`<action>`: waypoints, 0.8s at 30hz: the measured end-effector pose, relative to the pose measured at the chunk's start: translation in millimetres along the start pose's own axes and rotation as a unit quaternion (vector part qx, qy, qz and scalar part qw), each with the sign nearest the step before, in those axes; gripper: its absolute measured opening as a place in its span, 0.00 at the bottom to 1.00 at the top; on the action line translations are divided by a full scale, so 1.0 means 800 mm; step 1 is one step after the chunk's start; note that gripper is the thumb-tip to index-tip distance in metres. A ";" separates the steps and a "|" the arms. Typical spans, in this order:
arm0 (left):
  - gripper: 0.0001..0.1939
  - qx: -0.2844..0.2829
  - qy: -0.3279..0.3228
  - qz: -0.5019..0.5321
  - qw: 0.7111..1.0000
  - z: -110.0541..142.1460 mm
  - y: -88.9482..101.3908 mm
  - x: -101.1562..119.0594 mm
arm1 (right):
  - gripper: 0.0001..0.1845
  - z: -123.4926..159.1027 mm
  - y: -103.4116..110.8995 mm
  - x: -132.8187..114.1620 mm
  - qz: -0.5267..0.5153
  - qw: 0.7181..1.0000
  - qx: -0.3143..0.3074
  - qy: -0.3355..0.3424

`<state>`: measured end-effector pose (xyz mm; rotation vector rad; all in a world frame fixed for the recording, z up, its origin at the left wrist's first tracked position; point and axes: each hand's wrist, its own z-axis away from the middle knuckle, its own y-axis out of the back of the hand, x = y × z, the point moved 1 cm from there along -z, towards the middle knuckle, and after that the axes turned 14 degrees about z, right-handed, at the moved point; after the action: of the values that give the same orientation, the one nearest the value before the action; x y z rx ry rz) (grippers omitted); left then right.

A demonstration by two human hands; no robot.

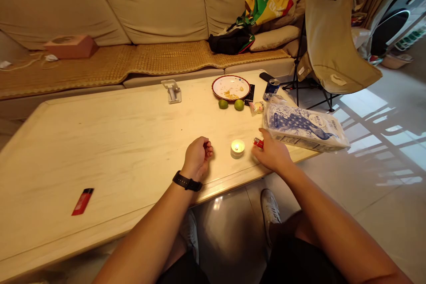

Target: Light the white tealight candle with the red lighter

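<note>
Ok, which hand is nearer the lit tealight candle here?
Right. The right hand, holding a red lighter, is just to the right of the lit tealight candle; the loosely closed left hand lies farther off, to the candle's left.

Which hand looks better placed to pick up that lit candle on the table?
Probably the left hand: it rests close beside the lit tealight candle and, though curled shut, shows nothing in it. The right hand is just as close but is holding a red lighter.
</note>
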<state>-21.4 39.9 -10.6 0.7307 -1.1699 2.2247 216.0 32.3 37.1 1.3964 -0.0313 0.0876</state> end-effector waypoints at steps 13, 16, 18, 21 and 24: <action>0.05 0.003 0.003 -0.003 1.000 0.002 -0.003 -0.002 | 0.42 -0.004 -0.015 0.027 0.020 0.999 0.001 -0.041; 0.05 0.000 0.003 -0.003 1.000 0.001 -0.002 -0.002 | 0.42 -0.003 -0.015 0.026 0.019 0.999 0.002 -0.039; 0.04 0.004 0.003 -0.005 1.000 0.000 -0.002 -0.002 | 0.40 -0.001 -0.014 0.023 0.013 0.999 0.002 -0.034; 0.04 0.011 0.005 -0.007 1.000 0.000 -0.001 -0.002 | 0.39 0.000 -0.011 0.017 0.009 1.000 0.002 -0.025; 0.04 0.007 0.007 -0.005 1.000 0.001 -0.003 -0.001 | 0.39 0.002 -0.009 0.012 0.004 1.000 0.007 -0.021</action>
<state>-19.1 39.9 -9.4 0.7231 -1.1417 2.2289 226.0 30.1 31.1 1.4123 -0.0708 0.0659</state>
